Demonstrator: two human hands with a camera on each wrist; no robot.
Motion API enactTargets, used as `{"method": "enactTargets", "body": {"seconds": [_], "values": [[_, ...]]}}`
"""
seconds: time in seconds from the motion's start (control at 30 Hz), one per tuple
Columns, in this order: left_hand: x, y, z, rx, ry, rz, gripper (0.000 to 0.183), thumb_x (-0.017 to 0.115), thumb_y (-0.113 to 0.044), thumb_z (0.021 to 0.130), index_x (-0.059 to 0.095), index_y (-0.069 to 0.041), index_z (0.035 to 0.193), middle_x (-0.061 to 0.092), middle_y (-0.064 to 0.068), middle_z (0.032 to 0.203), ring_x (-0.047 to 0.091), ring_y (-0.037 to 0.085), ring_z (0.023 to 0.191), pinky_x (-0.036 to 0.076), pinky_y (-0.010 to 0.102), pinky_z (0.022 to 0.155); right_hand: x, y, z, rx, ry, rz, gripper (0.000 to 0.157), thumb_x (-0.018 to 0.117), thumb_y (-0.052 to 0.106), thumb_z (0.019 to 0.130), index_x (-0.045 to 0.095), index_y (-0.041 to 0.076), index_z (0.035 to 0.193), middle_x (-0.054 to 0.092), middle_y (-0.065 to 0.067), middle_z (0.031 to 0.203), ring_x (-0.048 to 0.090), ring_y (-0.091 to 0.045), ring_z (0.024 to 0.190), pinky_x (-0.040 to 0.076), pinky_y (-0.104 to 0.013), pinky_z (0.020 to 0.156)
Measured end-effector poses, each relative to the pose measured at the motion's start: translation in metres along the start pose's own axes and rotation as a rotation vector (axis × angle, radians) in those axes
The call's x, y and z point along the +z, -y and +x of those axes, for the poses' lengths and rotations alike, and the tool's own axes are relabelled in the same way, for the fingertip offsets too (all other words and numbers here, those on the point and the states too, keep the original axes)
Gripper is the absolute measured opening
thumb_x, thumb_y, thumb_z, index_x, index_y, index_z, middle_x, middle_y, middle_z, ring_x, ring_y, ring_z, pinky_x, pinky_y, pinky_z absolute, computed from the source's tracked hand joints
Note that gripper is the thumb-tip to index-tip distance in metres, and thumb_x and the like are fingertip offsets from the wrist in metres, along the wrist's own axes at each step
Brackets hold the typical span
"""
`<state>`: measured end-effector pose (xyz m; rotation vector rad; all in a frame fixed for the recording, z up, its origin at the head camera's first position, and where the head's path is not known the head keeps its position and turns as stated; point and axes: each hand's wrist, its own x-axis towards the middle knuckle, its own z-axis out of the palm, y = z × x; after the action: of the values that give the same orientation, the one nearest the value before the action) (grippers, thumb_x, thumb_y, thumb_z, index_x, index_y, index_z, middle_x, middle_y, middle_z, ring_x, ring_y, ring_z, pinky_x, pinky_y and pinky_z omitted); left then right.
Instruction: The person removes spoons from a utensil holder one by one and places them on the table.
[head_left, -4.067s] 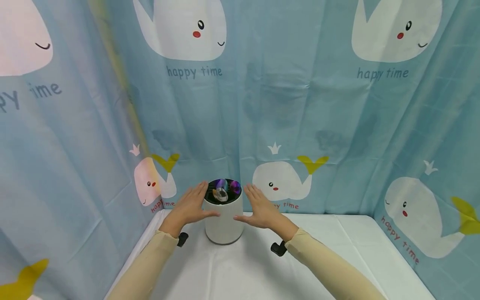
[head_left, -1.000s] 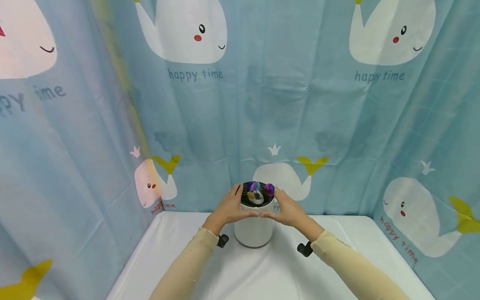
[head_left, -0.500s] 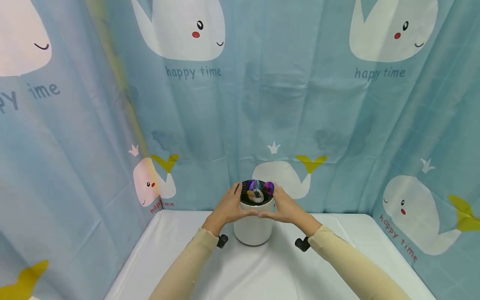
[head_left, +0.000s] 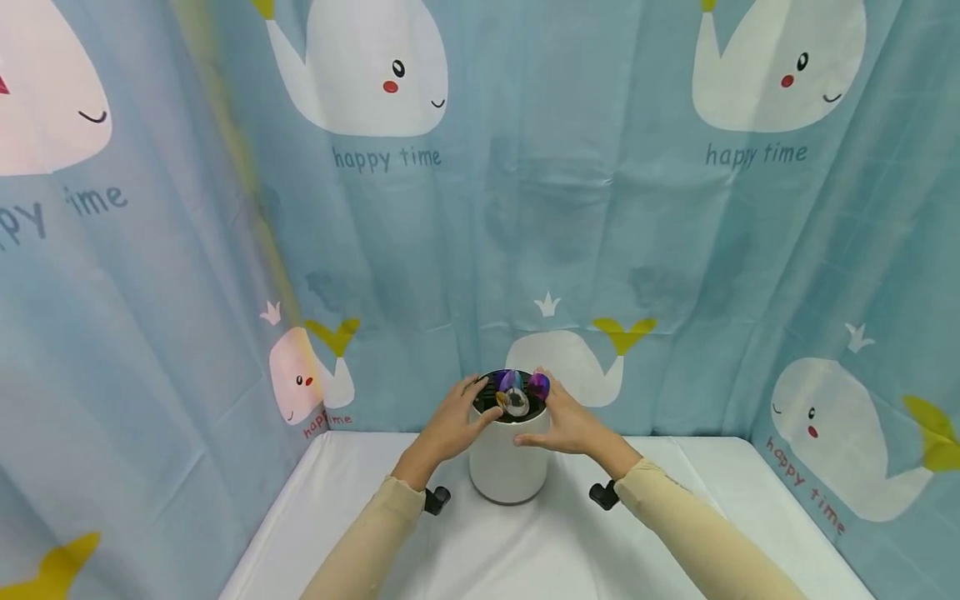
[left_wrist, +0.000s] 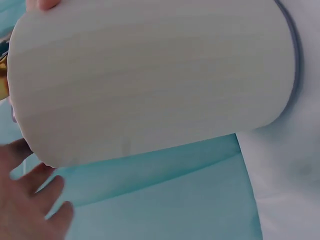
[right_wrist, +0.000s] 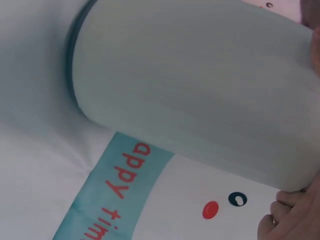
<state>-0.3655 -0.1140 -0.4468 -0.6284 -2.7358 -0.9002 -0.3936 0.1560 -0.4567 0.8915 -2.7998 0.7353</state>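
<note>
White container point(head_left: 507, 467) upright on white tablecloth point(head_left: 727, 475); blue whale-print curtains point(head_left: 660, 233) behind.

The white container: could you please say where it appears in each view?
Head: white container, low, just right of centre.
Left wrist: white container, across the upper part.
Right wrist: white container, upper middle to right edge.
Shared landmark: dark base rim, its bottom end in head, right end in left wrist, left end in right wrist.

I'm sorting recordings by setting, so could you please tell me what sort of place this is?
Probably a curtained-off filming corner: blue whale-print curtains hang on three sides of a white-covered table, and small black wrist-worn devices show.
</note>
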Motion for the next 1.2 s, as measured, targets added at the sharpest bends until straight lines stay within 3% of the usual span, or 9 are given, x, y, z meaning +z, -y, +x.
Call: {"method": "enactTargets", "body": {"seconds": [0.17,0.33,0.47,0.7,1.0,1.2], "values": [[0.001,0.001,0.000,0.113,-0.173,-0.097,0.041,0.063,-0.036,0.110,0.064,-0.011,0.142,0.056,0.014,0.142,0.056,0.036,0.135,0.047,0.057,0.111,0.002,-0.004,-0.001,-0.013,-0.019,0.004,0.134,0.079,0.073,0.085,0.004,0.004,0.172,0.002,-0.021,0.179,0.009,-0.041,0.164,0.028,-0.065,0.124],[0.001,0.000,0.004,0.206,-0.216,-0.168,0.021,0.068,-0.020,0.108,0.073,-0.009,0.124,0.067,0.008,0.116,0.062,0.027,0.109,0.051,0.052,0.096,0.006,-0.006,0.001,-0.011,-0.023,0.015,0.137,0.079,0.074,0.085,0.000,0.005,0.172,0.001,-0.020,0.179,0.009,-0.039,0.165,0.028,-0.063,0.125],[0.001,-0.002,0.006,0.171,-0.191,-0.179,0.018,0.071,-0.021,0.105,0.077,-0.011,0.118,0.071,0.003,0.110,0.058,0.023,0.101,0.048,0.047,0.091,0.007,-0.008,0.002,-0.012,-0.027,0.029,0.137,0.079,0.075,0.084,-0.001,0.008,0.173,0.001,-0.018,0.179,0.011,-0.038,0.164,0.029,-0.063,0.124],[0.001,-0.002,0.008,0.098,-0.156,-0.188,0.016,0.077,-0.023,0.100,0.080,-0.012,0.111,0.074,0.003,0.111,0.056,0.025,0.107,0.047,0.048,0.095,0.008,-0.011,0.001,-0.007,-0.028,0.056,0.138,0.080,0.076,0.082,0.000,0.010,0.173,0.002,-0.015,0.180,0.015,-0.037,0.164,0.031,-0.063,0.123],[-0.003,-0.001,0.011,0.094,-0.118,-0.229,0.015,0.078,-0.024,0.099,0.081,-0.011,0.106,0.076,0.003,0.109,0.059,0.026,0.104,0.051,0.053,0.095,0.007,-0.009,-0.001,-0.014,-0.021,0.031,0.134,0.077,0.078,0.083,0.004,0.013,0.174,0.002,-0.016,0.180,0.011,-0.037,0.165,0.030,-0.065,0.123],[-0.008,-0.004,0.015,0.080,-0.141,-0.285,0.017,0.076,-0.029,0.101,0.080,-0.014,0.108,0.074,0.002,0.111,0.060,0.023,0.104,0.051,0.052,0.095,0.005,-0.009,0.000,-0.016,-0.032,0.018,0.133,0.076,0.079,0.083,0.004,0.013,0.174,0.004,-0.016,0.180,0.011,-0.036,0.165,0.029,-0.065,0.124]]}}
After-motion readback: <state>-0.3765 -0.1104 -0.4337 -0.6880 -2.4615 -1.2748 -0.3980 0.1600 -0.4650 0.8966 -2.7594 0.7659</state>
